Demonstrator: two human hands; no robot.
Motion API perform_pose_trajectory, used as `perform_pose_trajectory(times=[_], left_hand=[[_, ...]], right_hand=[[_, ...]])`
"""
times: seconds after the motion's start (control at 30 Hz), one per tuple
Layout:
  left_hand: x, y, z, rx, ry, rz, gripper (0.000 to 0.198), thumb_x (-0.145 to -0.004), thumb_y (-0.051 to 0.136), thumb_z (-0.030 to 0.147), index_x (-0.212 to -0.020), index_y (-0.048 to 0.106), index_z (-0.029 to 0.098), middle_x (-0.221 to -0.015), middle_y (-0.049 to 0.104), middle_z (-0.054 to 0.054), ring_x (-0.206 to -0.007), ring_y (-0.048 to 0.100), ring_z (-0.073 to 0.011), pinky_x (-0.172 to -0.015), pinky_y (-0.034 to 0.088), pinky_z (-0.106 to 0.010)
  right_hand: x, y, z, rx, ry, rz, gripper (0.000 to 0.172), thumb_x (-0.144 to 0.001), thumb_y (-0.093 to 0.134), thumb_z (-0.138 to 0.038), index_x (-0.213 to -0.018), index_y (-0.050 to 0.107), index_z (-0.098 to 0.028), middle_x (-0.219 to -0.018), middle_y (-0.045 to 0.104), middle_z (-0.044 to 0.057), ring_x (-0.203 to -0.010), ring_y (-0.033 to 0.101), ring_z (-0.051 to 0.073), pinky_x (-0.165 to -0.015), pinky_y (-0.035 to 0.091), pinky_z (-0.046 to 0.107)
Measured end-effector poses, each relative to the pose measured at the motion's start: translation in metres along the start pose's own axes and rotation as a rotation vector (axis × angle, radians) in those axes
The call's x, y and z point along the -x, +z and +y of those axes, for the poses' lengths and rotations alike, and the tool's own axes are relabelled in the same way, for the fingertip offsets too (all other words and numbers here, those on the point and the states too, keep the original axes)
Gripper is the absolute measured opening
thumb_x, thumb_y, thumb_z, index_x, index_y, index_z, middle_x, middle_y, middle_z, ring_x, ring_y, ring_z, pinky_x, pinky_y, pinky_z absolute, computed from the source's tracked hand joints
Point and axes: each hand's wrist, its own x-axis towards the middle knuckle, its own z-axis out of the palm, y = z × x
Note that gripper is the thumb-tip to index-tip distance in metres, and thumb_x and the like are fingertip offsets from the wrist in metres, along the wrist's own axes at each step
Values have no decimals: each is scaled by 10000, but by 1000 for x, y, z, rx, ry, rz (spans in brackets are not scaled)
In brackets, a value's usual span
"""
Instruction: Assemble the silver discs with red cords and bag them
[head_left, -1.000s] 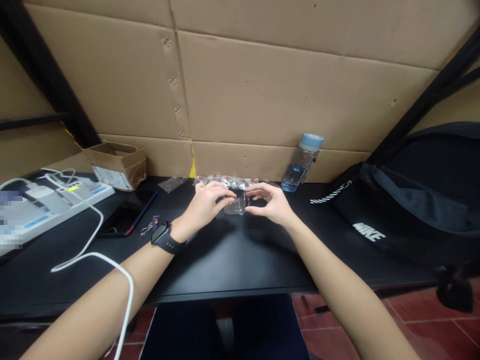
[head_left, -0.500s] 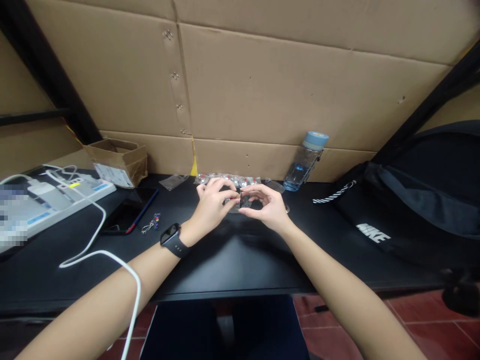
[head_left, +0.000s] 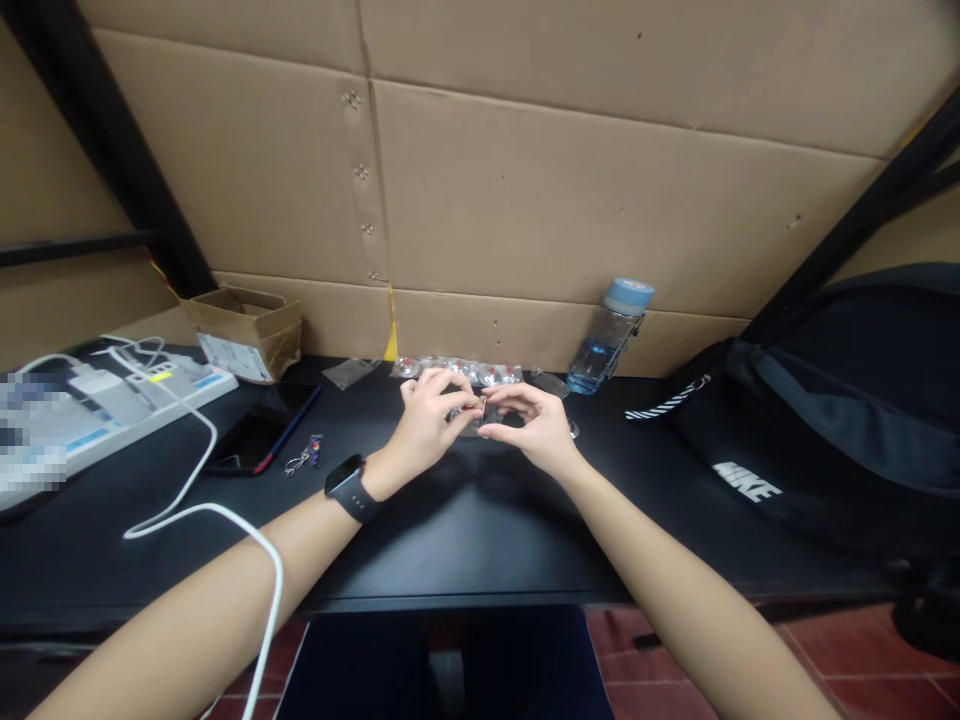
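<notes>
Both of my hands meet over the middle of the black desk [head_left: 465,520]. My left hand [head_left: 429,420], with a black watch on its wrist, pinches one side of a small clear plastic bag [head_left: 480,414]. My right hand [head_left: 529,425] pinches the other side of the same bag. Something small and dark sits in the bag; I cannot make out what. Just behind my hands a row of small clear packets with red bits [head_left: 457,369] lies along the cardboard wall.
A blue-capped water bottle [head_left: 609,338] stands at the back right. A black bag [head_left: 840,420] fills the right side. On the left are a small cardboard box [head_left: 244,330], a dark phone [head_left: 259,430], a key ring [head_left: 306,455], a white cable [head_left: 202,500] and a white power strip [head_left: 112,400].
My hands have drawn closer together on the small bag, which now looks folded smaller between my fingers. The view has shifted slightly.
</notes>
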Motion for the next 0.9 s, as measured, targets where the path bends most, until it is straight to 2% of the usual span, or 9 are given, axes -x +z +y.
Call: perform_pose_trajectory(times=[0.2,0.37,0.5,0.63,0.77,0.9], left_hand=[[3,5,0,-101,66,55,120,-952,639,284,-884,733,251,-1063,694,-38,-1120,543,-253,-884,279,-425],[7,12,3,-169,149,48,172,-993,565,243,-930,725,242,-1075,707,-50,-1103,568,-244,-862,270,-429],[7,14,2,-162,122,56,136,-976,604,269,-917,722,237,-1085,702,-53,-1106,564,-250,-856,266,-430],[7,13,1,-133,87,56,137,-964,629,306,-898,725,234,-1082,701,-48,-1094,560,-242,-858,266,-430],[8,14,1,-69,40,79,101,-921,695,317,-860,737,248,-1048,706,-25,-1080,560,-233,-854,263,-423],[7,13,1,-14,-11,131,84,-872,753,327,-808,757,273,-984,708,-4,-1069,564,-232,-854,261,-416]], right_hand=[[0,1,4,9,64,1,379,-598,925,-304,-904,732,-191,-1135,756,96,-1004,732,259,-878,588,376],[0,-6,8,68,149,1,366,-594,923,-361,-857,748,-176,-993,785,87,-902,758,270,-866,617,412],[-1,-12,-1,134,190,-87,371,-682,875,-381,-981,785,-182,-989,794,85,-930,763,284,-905,621,437],[0,-16,-11,142,180,-181,345,-774,812,-356,-1084,784,-208,-1134,768,83,-1044,739,285,-1005,582,459],[1,-18,-13,31,211,-263,440,-746,838,-301,-1167,751,-209,-1183,750,90,-1060,733,282,-1018,574,471],[1,-15,-8,-72,231,-212,455,-676,888,-261,-1106,758,-197,-1121,765,90,-1002,743,257,-977,591,443]])
